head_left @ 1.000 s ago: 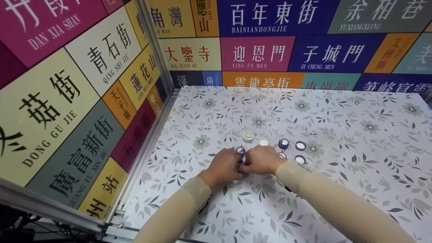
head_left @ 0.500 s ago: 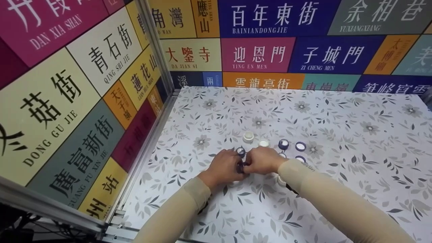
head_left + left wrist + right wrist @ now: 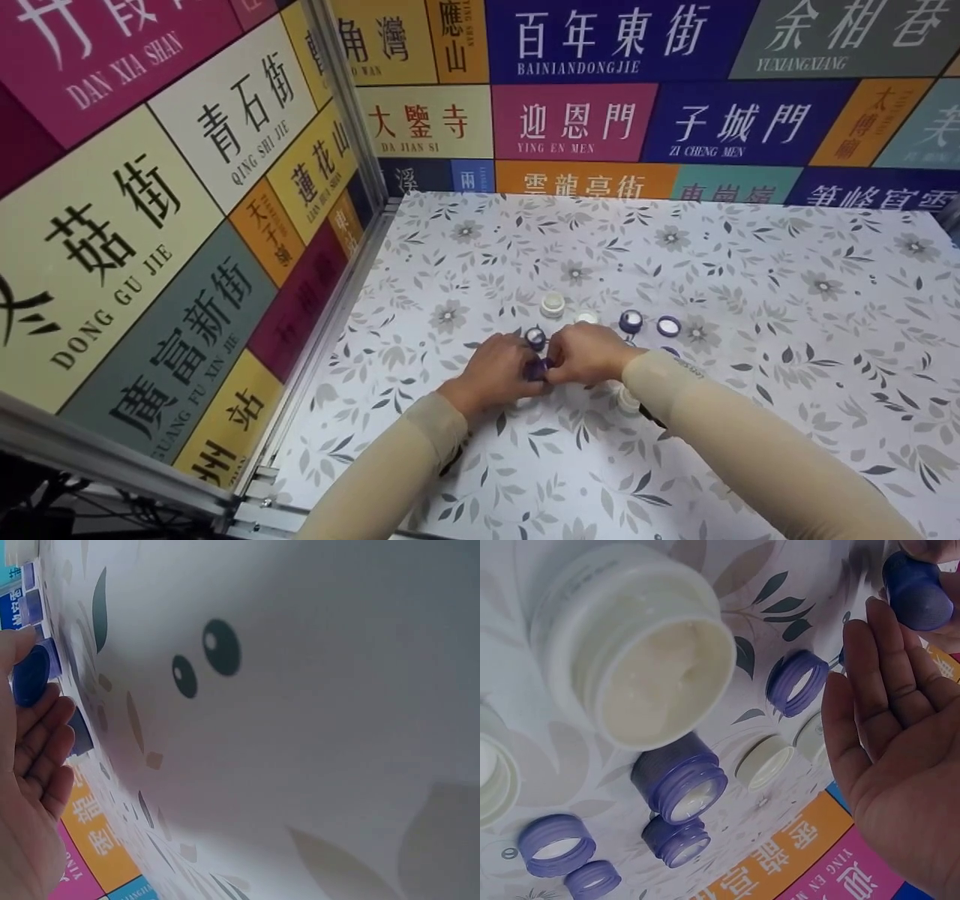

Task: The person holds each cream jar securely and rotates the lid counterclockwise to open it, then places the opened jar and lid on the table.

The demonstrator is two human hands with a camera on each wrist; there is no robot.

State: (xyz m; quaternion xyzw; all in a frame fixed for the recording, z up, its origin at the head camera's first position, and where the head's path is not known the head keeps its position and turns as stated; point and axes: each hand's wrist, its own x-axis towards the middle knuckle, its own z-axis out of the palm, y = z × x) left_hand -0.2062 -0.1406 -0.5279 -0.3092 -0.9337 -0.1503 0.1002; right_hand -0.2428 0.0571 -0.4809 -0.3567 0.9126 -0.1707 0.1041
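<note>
A small purple jar is held between my two hands, low over the patterned tabletop. My left hand grips it from the left; in the left wrist view its round dark-blue end shows between thumb and fingers. From the other side my right hand pinches it with thumb and forefinger, while in the right wrist view the other fingers extend loosely. Just beyond the left hand stands a small purple-rimmed piece. Near the right wrist sits an open white jar of cream, mostly hidden in the head view.
Beyond the hands are a cream-coloured jar and a white lid. To the right stand an open purple jar and a purple lid. Printed sign panels wall off the back and left; a metal frame edges the table.
The right hand and forearm have shifted slightly rightward, and more of the purple jar shows between the hands. The left hand stays almost in place.
</note>
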